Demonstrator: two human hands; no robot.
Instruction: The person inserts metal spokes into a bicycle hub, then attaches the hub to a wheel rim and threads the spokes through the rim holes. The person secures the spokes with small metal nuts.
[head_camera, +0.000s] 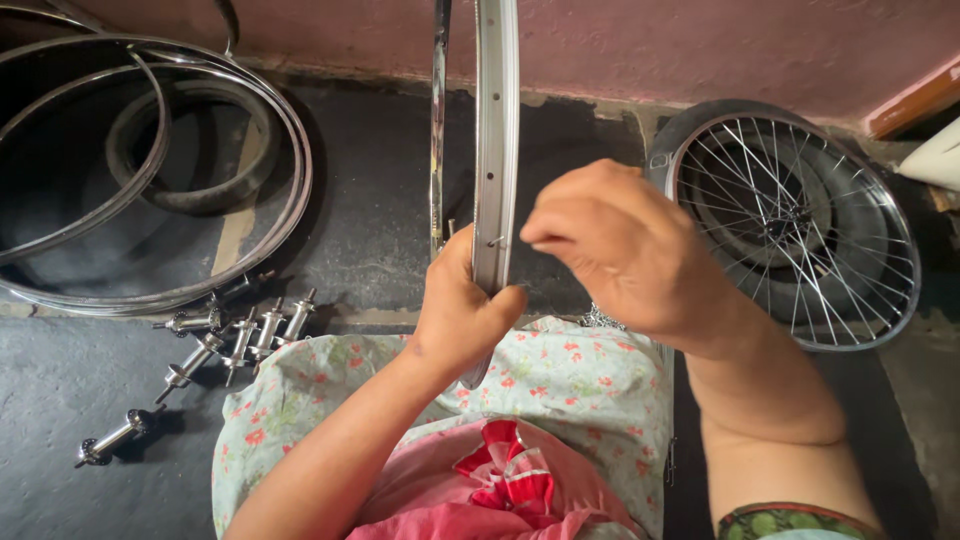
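A: Where is the bare wheel rim (496, 130)?

B: It stands upright on edge in the middle of the scene, its low end over the person's lap, its top running out of view at the far edge. A 2nd thin hoop (439, 120) stands just left of it.

A: How is it held?

B: The left hand (462, 310) is wrapped around the rim's lower part, thumb on the right side, fingers behind. I judge that grip keeps it steady and upright so the inner face with its holes faces the other hand.

A: And the right hand (620, 250)?

B: Its fingertips are pinched together just right of the rim, at a small pin-like piece (496, 241) poking from the rim. Whether they grip something tiny I cannot tell.

A: What lies around?

B: A floral cloth (580, 375) covers the lap. On the dark floor to the left lie several metal hubs (235, 335) in a row, beyond them a stack of loose rims (150, 170). To the right a spoked wheel (795, 225) leans near the pink wall (650, 45).
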